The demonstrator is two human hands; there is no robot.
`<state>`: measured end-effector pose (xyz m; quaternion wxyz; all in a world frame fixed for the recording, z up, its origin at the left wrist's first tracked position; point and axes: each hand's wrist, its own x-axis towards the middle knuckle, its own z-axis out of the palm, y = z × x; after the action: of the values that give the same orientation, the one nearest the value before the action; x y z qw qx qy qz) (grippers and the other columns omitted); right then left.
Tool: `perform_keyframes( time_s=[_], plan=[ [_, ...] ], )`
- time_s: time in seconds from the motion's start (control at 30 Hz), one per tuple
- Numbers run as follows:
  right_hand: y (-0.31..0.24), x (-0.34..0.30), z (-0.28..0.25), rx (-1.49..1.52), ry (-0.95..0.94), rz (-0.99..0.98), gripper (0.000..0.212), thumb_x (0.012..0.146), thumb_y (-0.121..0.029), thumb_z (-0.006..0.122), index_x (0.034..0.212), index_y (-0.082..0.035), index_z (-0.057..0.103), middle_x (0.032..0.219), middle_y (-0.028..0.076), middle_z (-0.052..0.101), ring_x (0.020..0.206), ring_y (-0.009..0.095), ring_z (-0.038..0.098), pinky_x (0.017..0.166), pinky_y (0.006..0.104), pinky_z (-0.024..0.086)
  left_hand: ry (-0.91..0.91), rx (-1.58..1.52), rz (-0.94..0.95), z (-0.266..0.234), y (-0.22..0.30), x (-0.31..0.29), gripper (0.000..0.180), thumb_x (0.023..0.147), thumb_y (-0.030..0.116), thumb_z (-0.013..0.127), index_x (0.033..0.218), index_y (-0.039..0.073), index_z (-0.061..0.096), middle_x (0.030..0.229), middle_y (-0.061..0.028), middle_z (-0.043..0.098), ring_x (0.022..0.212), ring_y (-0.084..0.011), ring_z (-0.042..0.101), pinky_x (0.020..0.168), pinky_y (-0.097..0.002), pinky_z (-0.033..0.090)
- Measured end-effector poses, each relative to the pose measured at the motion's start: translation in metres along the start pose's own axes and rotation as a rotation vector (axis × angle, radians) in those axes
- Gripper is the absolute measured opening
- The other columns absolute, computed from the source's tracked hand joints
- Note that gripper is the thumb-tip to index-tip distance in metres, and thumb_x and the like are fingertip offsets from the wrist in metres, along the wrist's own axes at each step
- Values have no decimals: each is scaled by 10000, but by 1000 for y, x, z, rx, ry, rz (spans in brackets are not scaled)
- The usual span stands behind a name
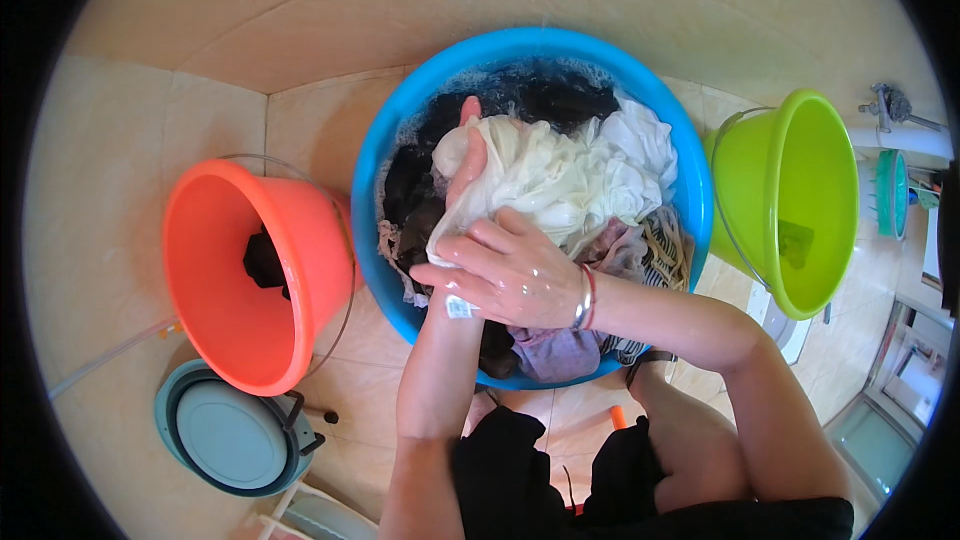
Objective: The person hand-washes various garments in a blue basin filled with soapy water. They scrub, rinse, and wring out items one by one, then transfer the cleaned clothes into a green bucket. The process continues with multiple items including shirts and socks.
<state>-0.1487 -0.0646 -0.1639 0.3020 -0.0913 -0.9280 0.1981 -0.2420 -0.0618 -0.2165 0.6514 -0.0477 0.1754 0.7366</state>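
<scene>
A wet, white garment [550,180] lies bunched over the laundry in a round blue basin [530,37]. My left hand [470,155] reaches up under its left side, a fingertip showing beyond the cloth and the other fingers covered. My right hand [510,275], wet and with a silver bangle at its wrist, crosses over my left wrist and grips the garment's near edge. A small white label [461,308] hangs below its fingers. Dark clothes [560,100] soak in foamy water at the back. A mauve cloth [555,352] and striped fabric [665,240] lie nearer me.
An orange-red bucket [225,290] tilts at the left with something dark inside. Below it stands a grey-green folding basin [230,435]. A lime-green bucket [815,170] is at the right, near a wall tap [888,105]. The tiled wall [420,0] rises behind the blue basin.
</scene>
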Motion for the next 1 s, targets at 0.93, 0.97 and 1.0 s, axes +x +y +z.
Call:
perform_keyframes(
  time_s=[0.93, 0.97, 1.0],
  plan=[
    [162, -27, 15, -135, -338, 472, 549, 770, -263, 713, 1261, -124, 511, 1190, 176, 482, 1023, 381, 559, 909, 430, 480, 335, 386, 181, -56, 8, 24, 354, 1028, 138, 368, 1376, 132, 433, 1352, -96, 493, 1099, -266, 587, 774, -419, 584],
    [163, -30, 25, -151, -426, 519, 546, 775, -246, 703, 1266, -122, 500, 1194, 183, 481, 1021, 385, 569, 895, 439, 489, 359, 370, 162, -64, 5, 26, 375, 1023, 119, 368, 1394, 141, 419, 1352, -103, 495, 1107, -275, 583, 782, -432, 582],
    [165, -29, 32, -171, -510, 566, 543, 779, -230, 692, 1272, -119, 490, 1199, 190, 481, 1019, 390, 580, 882, 448, 498, 377, 355, 143, -74, 2, 30, 399, 1018, 100, 367, 1412, 151, 404, 1353, -110, 496, 1115, -284, 580, 790, -444, 581]
  ],
)
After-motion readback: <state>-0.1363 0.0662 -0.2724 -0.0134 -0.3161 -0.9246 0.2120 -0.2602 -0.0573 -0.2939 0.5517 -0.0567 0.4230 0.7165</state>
